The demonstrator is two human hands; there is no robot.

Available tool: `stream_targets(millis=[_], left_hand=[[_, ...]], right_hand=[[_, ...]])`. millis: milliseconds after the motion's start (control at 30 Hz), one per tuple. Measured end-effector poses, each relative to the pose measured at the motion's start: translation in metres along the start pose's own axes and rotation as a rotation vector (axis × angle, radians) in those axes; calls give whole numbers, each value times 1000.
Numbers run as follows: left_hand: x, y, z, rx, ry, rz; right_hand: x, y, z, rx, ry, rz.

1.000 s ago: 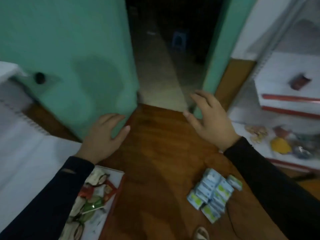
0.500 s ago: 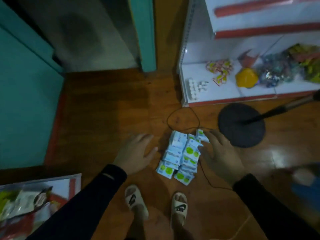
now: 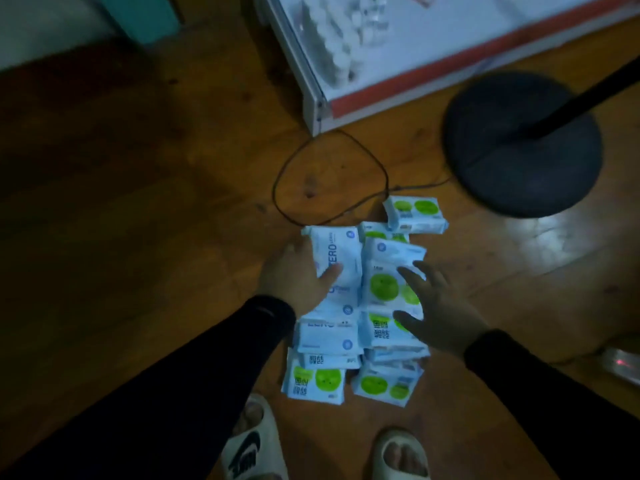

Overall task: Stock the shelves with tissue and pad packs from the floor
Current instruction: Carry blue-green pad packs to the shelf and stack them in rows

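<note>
Pile of soft pale-blue plastic-wrapped packs w/ green dots (image 3: 360, 320) is lying on wooden floor (image 3: 156, 220). Left hand (image 3: 298, 275) is gripping top pack's edge, thumb on it; right hand (image 3: 440, 310) is spreading open, touching pile. Prob light, squashy, slippery: taking them by sides.

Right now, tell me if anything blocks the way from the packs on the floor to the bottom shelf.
A looped black cable lies on the floor between the pile of packs and the bottom shelf; the round stand base sits to the right.
</note>
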State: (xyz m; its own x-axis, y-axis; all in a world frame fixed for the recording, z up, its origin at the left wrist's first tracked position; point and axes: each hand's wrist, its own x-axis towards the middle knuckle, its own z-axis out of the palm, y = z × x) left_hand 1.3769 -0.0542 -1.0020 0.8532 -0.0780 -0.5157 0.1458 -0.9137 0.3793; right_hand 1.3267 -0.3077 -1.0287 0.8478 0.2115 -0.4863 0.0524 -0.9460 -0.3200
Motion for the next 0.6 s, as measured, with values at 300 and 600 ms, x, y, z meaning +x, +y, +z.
stream_targets(millis=[300,600], left_hand=[[64,18,65,-309,52,-179],[-44,47,-146,-148,138,105]], right_hand=[[29,12,61,52,40,-13],[-35,-69,-168,31,116,-144]])
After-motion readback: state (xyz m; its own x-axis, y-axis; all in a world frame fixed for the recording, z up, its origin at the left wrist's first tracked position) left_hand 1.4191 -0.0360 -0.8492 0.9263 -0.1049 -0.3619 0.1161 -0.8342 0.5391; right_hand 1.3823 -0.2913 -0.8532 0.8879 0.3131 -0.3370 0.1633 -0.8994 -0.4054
